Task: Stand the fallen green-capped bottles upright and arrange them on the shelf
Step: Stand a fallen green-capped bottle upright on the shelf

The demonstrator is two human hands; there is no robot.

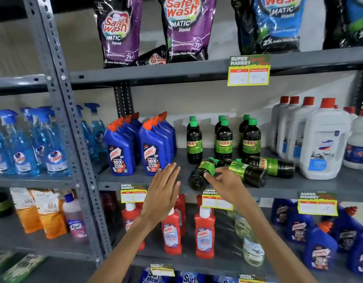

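Three dark green-capped bottles lie on their sides on the grey middle shelf (135, 178): a left one (201, 173), a middle one (247, 172) and a right one (272, 165). Behind them several upright green-capped bottles (223, 139) stand in three short rows. My right hand (223, 181) has its fingertips at the left fallen bottle's side, fingers curled but not closed around it. Flat and spread, my left hand (163, 190) hovers in front of the shelf edge, left of the fallen bottles, holding nothing.
Blue toilet-cleaner bottles (135, 148) stand left of the green-capped ones, white red-capped jugs (323, 144) to the right. Detergent pouches (188, 27) fill the shelf above, red bottles (205, 231) the shelf below. Price tags (217, 201) hang from the shelf edge. A grey upright post (68, 119) stands left.
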